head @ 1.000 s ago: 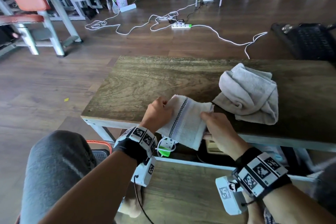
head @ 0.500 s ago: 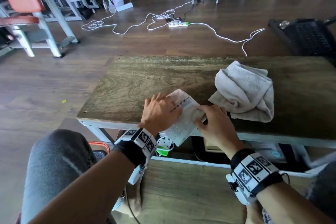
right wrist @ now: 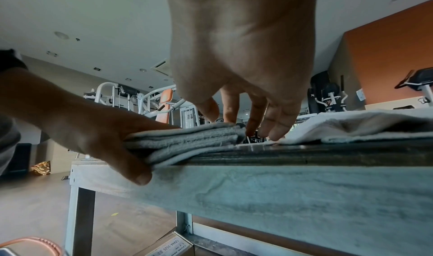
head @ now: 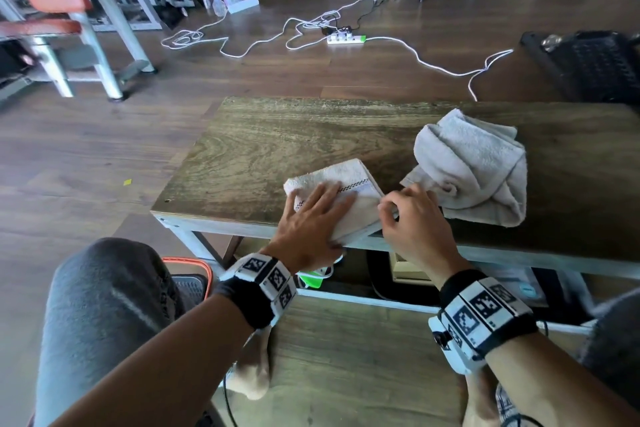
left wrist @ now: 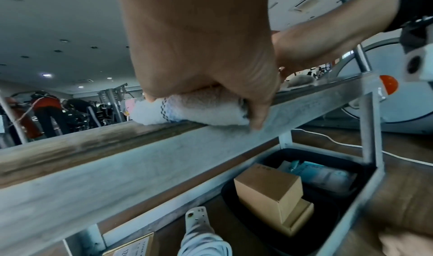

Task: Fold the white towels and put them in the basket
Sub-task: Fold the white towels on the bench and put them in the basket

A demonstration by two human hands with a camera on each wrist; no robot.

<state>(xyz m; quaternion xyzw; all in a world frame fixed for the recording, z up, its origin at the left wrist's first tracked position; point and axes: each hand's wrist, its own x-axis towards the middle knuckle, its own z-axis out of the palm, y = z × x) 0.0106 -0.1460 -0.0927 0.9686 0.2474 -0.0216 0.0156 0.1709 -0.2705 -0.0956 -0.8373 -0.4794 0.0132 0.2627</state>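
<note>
A small white towel [head: 343, 173] with a dark checked stripe lies folded in several layers at the table's [head: 263, 149] front edge. My left hand [head: 311, 218] presses flat on top of it, fingers straight, thumb hanging over the table's front rail. The same folded towel [right wrist: 187, 139] shows as a stack in the right wrist view. My right hand [head: 408, 215] hovers just right of it, fingers loosely curled, tips touching the towel's right edge and the tabletop. A second, crumpled white towel [head: 474, 170] lies to the right.
An orange-rimmed basket [head: 194, 262] stands on the floor by my left knee. Under the table sits a black bin [left wrist: 332, 213] holding cardboard boxes. A black crate [head: 595, 62] stands far right; cables and a power strip [head: 346, 39] lie on the floor beyond.
The small towel, earlier half hanging off the front edge between both hands, now lies folded flat on the table. My left hand has spread on top; my right hand has let go and sits beside it.
</note>
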